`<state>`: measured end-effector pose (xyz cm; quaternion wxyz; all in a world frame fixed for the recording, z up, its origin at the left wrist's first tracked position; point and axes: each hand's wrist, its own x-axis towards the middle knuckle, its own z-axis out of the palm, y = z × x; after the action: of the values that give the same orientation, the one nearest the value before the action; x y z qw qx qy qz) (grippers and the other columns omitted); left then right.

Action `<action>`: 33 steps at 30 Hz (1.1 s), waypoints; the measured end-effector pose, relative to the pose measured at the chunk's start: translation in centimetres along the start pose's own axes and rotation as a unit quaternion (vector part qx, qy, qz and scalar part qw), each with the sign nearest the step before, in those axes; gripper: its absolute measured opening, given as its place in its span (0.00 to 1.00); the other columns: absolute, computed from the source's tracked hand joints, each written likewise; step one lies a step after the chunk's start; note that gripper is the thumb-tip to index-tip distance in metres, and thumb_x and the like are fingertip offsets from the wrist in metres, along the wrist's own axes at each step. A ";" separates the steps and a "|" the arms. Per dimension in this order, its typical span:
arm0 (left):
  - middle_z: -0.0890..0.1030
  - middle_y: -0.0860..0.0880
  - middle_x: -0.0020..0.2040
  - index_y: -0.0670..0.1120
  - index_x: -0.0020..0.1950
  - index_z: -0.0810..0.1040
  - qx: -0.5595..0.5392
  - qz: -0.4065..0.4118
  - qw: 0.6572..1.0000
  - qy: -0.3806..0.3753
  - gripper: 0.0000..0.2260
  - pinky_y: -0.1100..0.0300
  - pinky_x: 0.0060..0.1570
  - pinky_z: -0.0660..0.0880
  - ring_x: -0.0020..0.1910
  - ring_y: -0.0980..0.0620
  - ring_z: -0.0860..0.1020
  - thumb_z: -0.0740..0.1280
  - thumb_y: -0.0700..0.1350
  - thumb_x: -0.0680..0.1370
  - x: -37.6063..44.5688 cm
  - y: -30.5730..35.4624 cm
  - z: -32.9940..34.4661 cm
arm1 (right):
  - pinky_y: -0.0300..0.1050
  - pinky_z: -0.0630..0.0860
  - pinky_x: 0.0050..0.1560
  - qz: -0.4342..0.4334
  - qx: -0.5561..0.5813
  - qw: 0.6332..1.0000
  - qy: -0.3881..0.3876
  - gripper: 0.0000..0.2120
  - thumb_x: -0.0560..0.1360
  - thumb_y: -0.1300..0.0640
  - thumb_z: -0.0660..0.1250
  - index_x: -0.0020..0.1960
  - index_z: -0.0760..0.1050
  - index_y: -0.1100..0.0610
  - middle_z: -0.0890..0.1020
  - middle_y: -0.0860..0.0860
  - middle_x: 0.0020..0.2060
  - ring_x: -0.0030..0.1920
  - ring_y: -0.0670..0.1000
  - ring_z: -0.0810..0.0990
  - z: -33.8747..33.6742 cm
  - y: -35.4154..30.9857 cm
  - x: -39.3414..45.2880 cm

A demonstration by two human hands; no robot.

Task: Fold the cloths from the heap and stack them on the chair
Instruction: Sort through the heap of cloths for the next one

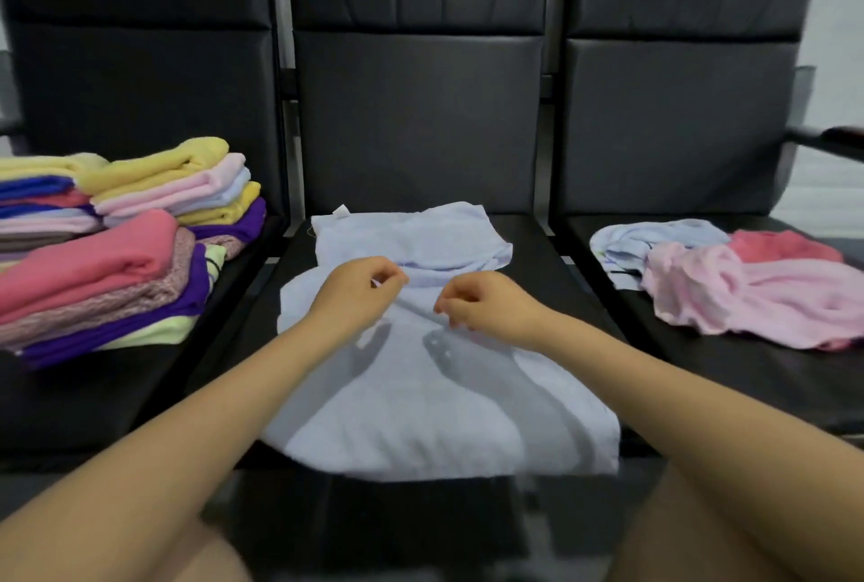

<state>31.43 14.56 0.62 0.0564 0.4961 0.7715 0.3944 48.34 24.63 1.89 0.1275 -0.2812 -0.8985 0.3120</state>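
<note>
The grip of the left hand (360, 289) is a pinch: thumb and curled fingertips close on a fold of the light blue cloth (435, 394), near its middle. The right hand (486, 305) does the same just beside it, fingers curled and nipping the same raised fold, so the two hands sit close together but apart. Both forearms reach in from the lower corners of the view.

The light blue cloth lies spread on the seat of the middle chair (584, 282), its near edge hanging over the front of the seat, its far part rumpled, with a small white tag (341, 210) at the far left corner.

On the seat of the left chair (70, 399) stand stacks of folded cloths (121, 244) in yellow, pink, purple, blue and pale green, packed against each other. On the right chair (766, 375) lies the heap of unfolded cloths (748, 282): a light blue one, a pale pink one in front and a deeper pink one behind, all crumpled together.
</note>
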 end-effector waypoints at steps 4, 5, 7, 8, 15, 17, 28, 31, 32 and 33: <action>0.82 0.56 0.42 0.49 0.44 0.83 0.055 0.058 0.994 -0.080 0.06 0.59 0.45 0.74 0.40 0.58 0.78 0.67 0.48 0.78 -3.5 -0.1 -0.6 | 0.33 0.69 0.37 -0.045 -0.072 0.993 -0.084 0.07 0.75 0.49 0.68 0.48 0.80 0.51 0.78 0.44 0.37 0.35 0.41 0.73 0.1 0.2 -3.1; 0.81 0.57 0.42 0.51 0.45 0.83 0.066 0.067 0.990 -0.108 0.05 0.59 0.46 0.75 0.41 0.58 0.78 0.68 0.49 0.77 -4.4 -0.3 -0.9 | 0.32 0.68 0.38 -0.050 -0.084 0.989 -0.111 0.09 0.74 0.47 0.70 0.51 0.79 0.49 0.77 0.43 0.38 0.37 0.42 0.73 -0.1 0.4 -3.7; 0.80 0.59 0.44 0.56 0.48 0.82 0.094 0.076 0.977 -0.176 0.07 0.61 0.47 0.76 0.43 0.59 0.78 0.71 0.56 0.74 -5.6 -0.9 -1.6 | 0.36 0.72 0.42 -0.046 -0.120 0.980 -0.154 0.19 0.69 0.43 0.74 0.57 0.75 0.46 0.76 0.44 0.43 0.41 0.44 0.75 -0.4 1.2 -4.5; 0.79 0.59 0.46 0.58 0.50 0.81 0.118 0.078 0.968 -0.208 0.10 0.62 0.47 0.76 0.44 0.61 0.77 0.71 0.59 0.72 -6.0 -1.3 -1.9 | 0.40 0.74 0.45 -0.046 -0.148 0.974 -0.167 0.22 0.67 0.42 0.76 0.58 0.74 0.45 0.76 0.44 0.44 0.43 0.45 0.75 -0.4 1.6 -4.7; 0.76 0.56 0.40 0.55 0.39 0.73 0.237 0.103 0.933 -0.250 0.08 0.64 0.41 0.71 0.40 0.58 0.74 0.66 0.54 0.77 -6.5 -2.4 -2.6 | 0.34 0.63 0.32 -0.051 -0.190 0.970 -0.144 0.07 0.73 0.49 0.71 0.42 0.74 0.49 0.71 0.44 0.30 0.31 0.42 0.69 0.0 1.5 -4.2; 0.75 0.56 0.39 0.53 0.41 0.72 0.250 0.097 0.943 -0.198 0.08 0.64 0.38 0.68 0.39 0.57 0.73 0.64 0.53 0.79 -5.6 -2.4 -2.5 | 0.33 0.62 0.31 -0.046 -0.198 0.977 -0.070 0.07 0.75 0.50 0.68 0.42 0.72 0.50 0.73 0.43 0.30 0.31 0.41 0.70 0.2 1.5 -3.1; 0.80 0.56 0.44 0.53 0.48 0.73 0.142 -0.017 0.990 -0.019 0.08 0.59 0.42 0.70 0.44 0.55 0.77 0.64 0.56 0.77 -1.5 -4.7 -0.3 | 0.45 0.72 0.55 -0.075 -0.169 0.982 -0.047 0.26 0.67 0.35 0.72 0.58 0.72 0.49 0.75 0.47 0.51 0.52 0.48 0.73 3.4 1.8 0.2; 0.77 0.58 0.47 0.53 0.51 0.75 0.183 0.077 0.976 -0.090 0.18 0.61 0.48 0.72 0.48 0.59 0.74 0.65 0.65 0.71 -2.6 -4.9 0.4 | 0.45 0.71 0.55 -0.100 -0.169 0.980 -0.033 0.18 0.72 0.42 0.70 0.58 0.75 0.49 0.75 0.48 0.52 0.53 0.49 0.74 3.5 2.5 0.5; 0.76 0.58 0.48 0.52 0.52 0.76 0.178 0.095 0.974 -0.102 0.20 0.63 0.50 0.71 0.49 0.60 0.74 0.66 0.65 0.70 -2.8 -5.2 0.5 | 0.46 0.72 0.54 -0.109 -0.158 0.981 -0.023 0.12 0.75 0.47 0.68 0.56 0.77 0.50 0.76 0.49 0.51 0.53 0.50 0.76 3.4 2.8 0.7; 0.76 0.59 0.50 0.51 0.53 0.76 0.168 0.103 0.975 -0.105 0.19 0.65 0.50 0.71 0.48 0.61 0.74 0.67 0.63 0.71 -2.7 -5.7 0.5 | 0.48 0.73 0.54 -0.117 -0.156 0.981 -0.014 0.08 0.76 0.52 0.66 0.54 0.79 0.51 0.77 0.49 0.51 0.52 0.52 0.77 3.3 3.1 0.9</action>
<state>28.95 11.56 -4.30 0.0117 0.6137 0.7613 0.2087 47.63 25.53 -2.54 0.1052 -0.1860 -0.9645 0.1552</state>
